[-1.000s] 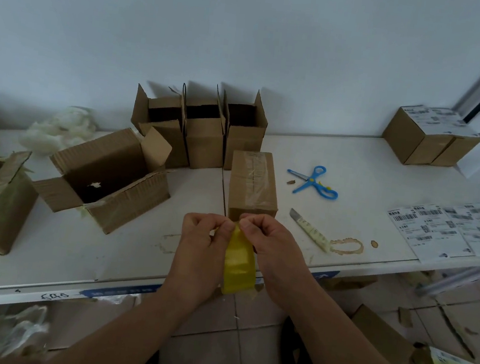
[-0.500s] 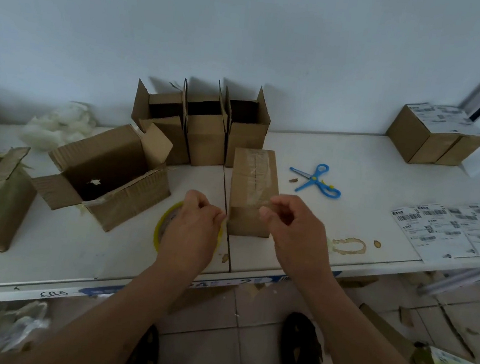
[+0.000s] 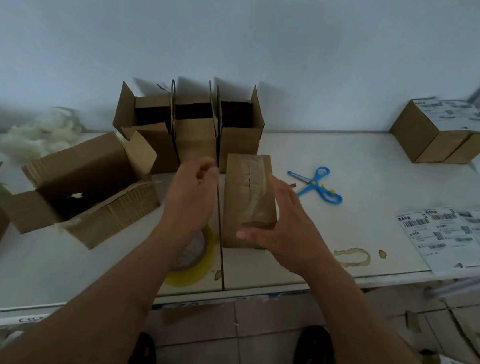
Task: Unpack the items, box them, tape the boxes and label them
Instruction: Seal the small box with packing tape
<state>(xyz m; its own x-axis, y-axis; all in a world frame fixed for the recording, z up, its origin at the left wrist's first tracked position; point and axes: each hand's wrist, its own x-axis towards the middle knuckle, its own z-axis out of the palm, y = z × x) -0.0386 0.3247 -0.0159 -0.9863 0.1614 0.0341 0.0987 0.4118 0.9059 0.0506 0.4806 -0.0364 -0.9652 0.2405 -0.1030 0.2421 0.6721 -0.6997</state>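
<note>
The taped box point(image 3: 247, 194) is sitting in the centre of the frame on the white table point(image 3: 354, 165), flaps closed under clear tape. The right hand point(image 3: 284, 231) is wrapping its right side and near end, fingers lying nearly straight along the right face and the thumb crossing the front edge; it is touching the cardboard rather than clamping it. The left hand point(image 3: 191, 194) is hovering just left of the box, fingers loosely curled and blurred, holding nothing. The tape roll point(image 3: 193, 263) is lying flat below that wrist, partly hidden by the forearm.

Taping of this box looks finished, so the step in hand seems to be the handover from taping to labelling. The labels point(image 3: 451, 233) are lying at the right edge of the frame, well apart from the box, and two labelled boxes point(image 3: 441, 133) are standing at the upper right. Three open boxes point(image 3: 191, 122) are waiting against the wall above centre, with a larger open carton point(image 3: 83, 185) tipped on its side to the left and scissors point(image 3: 316, 184) just right of the taped box.

The next move probably calls for both hands closing on the box's sides to lift or slide it rightward, then peeling one label off the sheet and pressing it flat on the top face.
</note>
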